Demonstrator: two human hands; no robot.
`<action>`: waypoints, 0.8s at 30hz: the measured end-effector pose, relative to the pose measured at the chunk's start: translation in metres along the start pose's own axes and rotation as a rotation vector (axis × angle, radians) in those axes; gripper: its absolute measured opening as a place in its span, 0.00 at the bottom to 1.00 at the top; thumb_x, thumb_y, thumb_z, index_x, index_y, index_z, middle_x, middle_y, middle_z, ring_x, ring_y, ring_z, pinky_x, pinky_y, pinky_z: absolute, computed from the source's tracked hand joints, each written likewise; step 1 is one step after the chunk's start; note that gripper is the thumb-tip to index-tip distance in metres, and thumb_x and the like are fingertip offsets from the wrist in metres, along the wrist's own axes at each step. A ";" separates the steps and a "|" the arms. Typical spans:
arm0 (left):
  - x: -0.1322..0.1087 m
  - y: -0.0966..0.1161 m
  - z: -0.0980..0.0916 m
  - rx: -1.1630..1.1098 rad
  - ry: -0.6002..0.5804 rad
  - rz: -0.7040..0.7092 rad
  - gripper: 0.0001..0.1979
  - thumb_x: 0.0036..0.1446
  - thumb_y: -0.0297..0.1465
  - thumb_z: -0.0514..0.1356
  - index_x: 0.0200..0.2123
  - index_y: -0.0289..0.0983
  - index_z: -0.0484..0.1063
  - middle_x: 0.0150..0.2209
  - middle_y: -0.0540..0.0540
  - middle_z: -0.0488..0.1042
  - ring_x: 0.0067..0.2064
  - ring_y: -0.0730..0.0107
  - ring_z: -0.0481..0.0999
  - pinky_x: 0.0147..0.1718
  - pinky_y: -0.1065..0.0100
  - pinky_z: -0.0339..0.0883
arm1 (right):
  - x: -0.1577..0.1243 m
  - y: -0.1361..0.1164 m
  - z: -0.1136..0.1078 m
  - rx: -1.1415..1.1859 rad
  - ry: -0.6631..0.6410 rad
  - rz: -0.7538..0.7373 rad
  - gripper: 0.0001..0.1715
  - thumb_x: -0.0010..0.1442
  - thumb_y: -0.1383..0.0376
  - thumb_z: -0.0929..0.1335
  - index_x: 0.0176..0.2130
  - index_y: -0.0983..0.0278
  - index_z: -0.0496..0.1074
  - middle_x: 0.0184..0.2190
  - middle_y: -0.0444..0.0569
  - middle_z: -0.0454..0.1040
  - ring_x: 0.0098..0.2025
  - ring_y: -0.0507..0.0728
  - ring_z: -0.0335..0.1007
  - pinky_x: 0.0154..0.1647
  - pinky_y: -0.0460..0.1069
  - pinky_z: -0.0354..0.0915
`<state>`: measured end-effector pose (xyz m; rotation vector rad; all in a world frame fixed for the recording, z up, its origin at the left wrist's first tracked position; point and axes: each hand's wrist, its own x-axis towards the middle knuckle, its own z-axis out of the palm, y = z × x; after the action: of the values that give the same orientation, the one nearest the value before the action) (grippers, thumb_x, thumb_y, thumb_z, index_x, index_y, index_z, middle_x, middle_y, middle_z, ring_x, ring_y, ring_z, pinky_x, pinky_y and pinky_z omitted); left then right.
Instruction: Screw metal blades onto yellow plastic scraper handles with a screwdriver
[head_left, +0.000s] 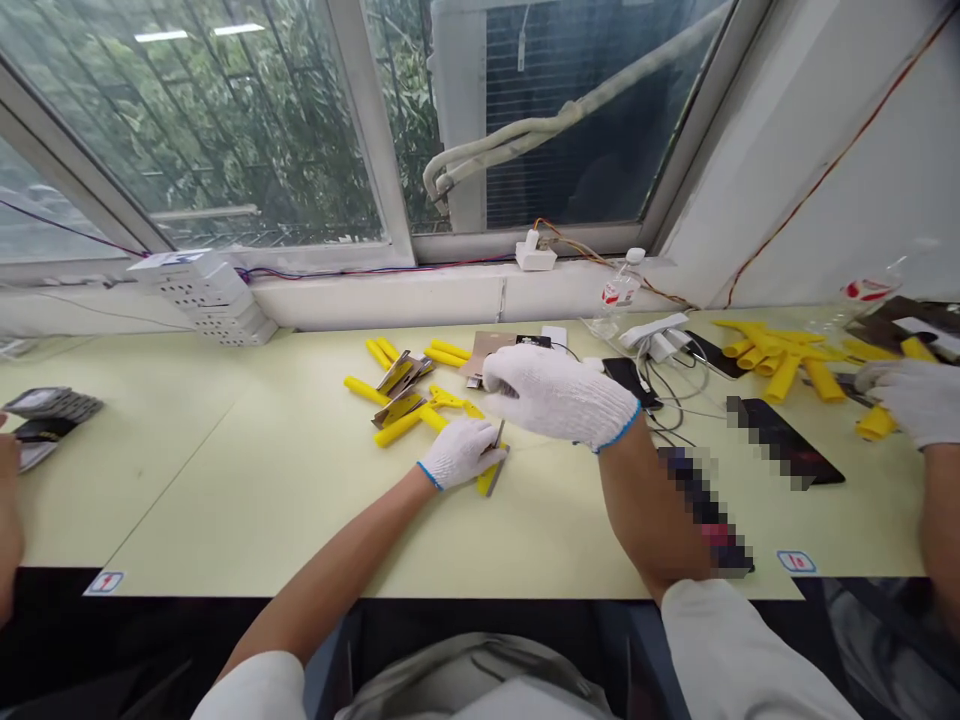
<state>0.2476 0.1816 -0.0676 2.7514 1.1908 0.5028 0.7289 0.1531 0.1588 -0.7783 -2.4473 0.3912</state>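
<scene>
My left hand [463, 453], in a white glove with a blue cuff edge, is closed around a yellow scraper [484, 484] with a thin metal blade edge, held against the table. Higher and to the right is my right hand [559, 392], gloved the same way, its fingers curled together; what they hold, if anything, is hidden. Behind its fingertips lies a brown cardboard piece [487, 347]. Just beyond my left hand is a loose pile of yellow scrapers [397, 432], some with metal blades showing.
A stack of white boxes [214, 297] stands by the window at left. A plastic bottle [621, 290], a white power strip [656, 330] and tangled cables are at the back right. Phones lie to the right, near more yellow handles [784, 360] and a co-worker's gloved hand [919, 400].
</scene>
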 end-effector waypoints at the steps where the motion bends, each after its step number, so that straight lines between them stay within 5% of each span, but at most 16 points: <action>1: 0.001 0.001 0.000 0.019 -0.003 -0.007 0.13 0.72 0.42 0.62 0.36 0.40 0.74 0.36 0.45 0.78 0.37 0.60 0.77 0.34 0.63 0.61 | 0.030 -0.020 0.026 0.001 0.008 -0.006 0.52 0.70 0.34 0.56 0.15 0.67 0.71 0.13 0.54 0.62 0.35 0.51 0.76 0.39 0.49 0.67; 4: 0.005 0.003 -0.001 0.057 -0.022 -0.005 0.14 0.74 0.42 0.59 0.37 0.40 0.74 0.37 0.44 0.78 0.38 0.60 0.78 0.35 0.63 0.62 | 0.111 -0.075 0.094 -0.011 -0.044 0.002 0.48 0.71 0.36 0.54 0.29 0.67 0.82 0.27 0.56 0.78 0.50 0.57 0.79 0.50 0.53 0.70; 6: 0.007 0.004 -0.002 0.066 -0.033 0.000 0.14 0.75 0.42 0.58 0.38 0.40 0.74 0.37 0.44 0.78 0.39 0.59 0.78 0.36 0.63 0.62 | 0.129 -0.093 0.105 -0.023 -0.059 0.021 0.48 0.72 0.37 0.54 0.35 0.69 0.83 0.32 0.56 0.80 0.53 0.59 0.79 0.52 0.54 0.72; 10: 0.009 0.004 -0.003 0.057 -0.033 -0.015 0.15 0.74 0.42 0.59 0.37 0.40 0.73 0.37 0.45 0.78 0.38 0.60 0.77 0.35 0.62 0.62 | 0.073 -0.080 0.043 -0.042 -0.081 0.061 0.48 0.74 0.41 0.50 0.26 0.63 0.79 0.25 0.55 0.77 0.55 0.51 0.79 0.53 0.48 0.71; 11: 0.009 0.004 -0.003 0.051 -0.027 -0.021 0.14 0.74 0.42 0.59 0.37 0.41 0.73 0.37 0.45 0.78 0.38 0.60 0.77 0.35 0.62 0.61 | 0.056 -0.074 0.028 -0.056 0.002 0.054 0.48 0.74 0.42 0.50 0.21 0.62 0.76 0.21 0.55 0.74 0.55 0.50 0.79 0.51 0.48 0.70; 13: 0.008 0.003 -0.003 0.036 -0.014 -0.024 0.14 0.73 0.42 0.60 0.36 0.41 0.73 0.37 0.45 0.78 0.38 0.60 0.77 0.34 0.62 0.60 | 0.042 -0.068 0.022 -0.130 0.066 0.111 0.48 0.74 0.43 0.50 0.19 0.63 0.75 0.21 0.55 0.73 0.55 0.51 0.79 0.50 0.49 0.69; 15: 0.006 0.002 -0.002 0.019 0.002 -0.021 0.13 0.73 0.42 0.61 0.36 0.41 0.73 0.36 0.46 0.78 0.37 0.60 0.76 0.33 0.62 0.59 | 0.063 -0.074 0.048 -0.147 0.013 0.155 0.46 0.74 0.43 0.51 0.26 0.63 0.80 0.27 0.54 0.78 0.58 0.53 0.78 0.53 0.50 0.70; 20: 0.000 -0.003 -0.002 -0.023 0.029 -0.020 0.14 0.73 0.42 0.60 0.35 0.41 0.72 0.36 0.46 0.78 0.37 0.60 0.76 0.34 0.62 0.61 | 0.176 -0.115 0.145 -0.125 -0.131 0.119 0.37 0.75 0.43 0.57 0.40 0.64 0.83 0.34 0.53 0.80 0.56 0.55 0.76 0.55 0.51 0.70; 24: -0.002 -0.004 -0.004 -0.054 0.020 -0.008 0.15 0.74 0.42 0.59 0.35 0.41 0.72 0.34 0.46 0.77 0.36 0.61 0.76 0.35 0.62 0.62 | 0.205 -0.122 0.169 -0.150 -0.107 0.169 0.29 0.74 0.46 0.63 0.49 0.66 0.80 0.39 0.53 0.80 0.53 0.55 0.74 0.56 0.52 0.70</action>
<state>0.2421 0.1822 -0.0649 2.7012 1.1746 0.5550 0.4369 0.1616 0.1546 -1.0577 -2.5414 0.3217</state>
